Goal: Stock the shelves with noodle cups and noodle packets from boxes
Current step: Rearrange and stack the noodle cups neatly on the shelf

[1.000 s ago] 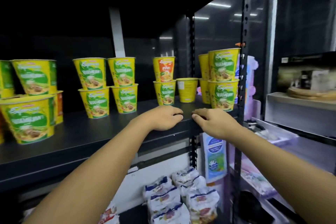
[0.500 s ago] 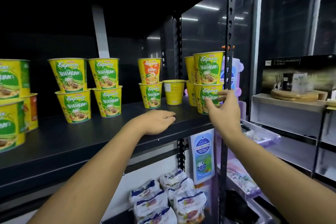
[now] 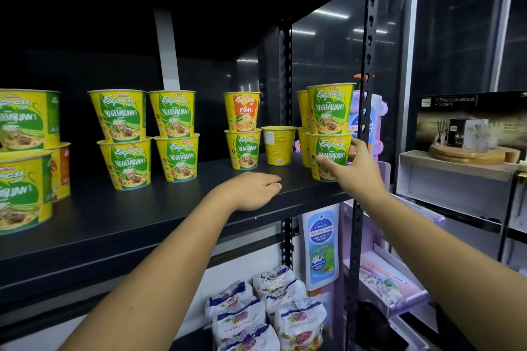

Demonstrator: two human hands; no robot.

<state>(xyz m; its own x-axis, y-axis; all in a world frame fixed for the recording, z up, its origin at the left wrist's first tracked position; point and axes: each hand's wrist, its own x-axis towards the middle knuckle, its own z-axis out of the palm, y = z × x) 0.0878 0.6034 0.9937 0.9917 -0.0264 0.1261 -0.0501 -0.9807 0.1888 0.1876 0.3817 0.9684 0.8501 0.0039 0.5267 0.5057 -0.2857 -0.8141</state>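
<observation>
Yellow-and-green noodle cups stand in two-high stacks along the black shelf [image 3: 159, 208]. At the shelf's right end, my right hand [image 3: 353, 172] reaches up to the lower cup [image 3: 332, 148] of the rightmost stack. Its thumb lies on the cup's front and its fingers curl round the right side. Another vegetarian cup [image 3: 329, 107] sits on top of that one. My left hand [image 3: 251, 189] rests palm down on the shelf's front edge, holding nothing. An orange-labelled cup [image 3: 242, 111] tops a stack further left, beside a single cup [image 3: 279, 145] turned label-away.
Noodle packets [image 3: 265, 310] are piled on the shelf below. A black perforated upright [image 3: 368, 65] stands just right of the gripped stack. Purple bottles [image 3: 370, 120] sit behind it. A neighbouring rack to the right holds a gift box [image 3: 467, 122].
My right hand left the shelf edge, rose to the right and closed round the lower cup of the rightmost stack. My left hand stayed on the shelf.
</observation>
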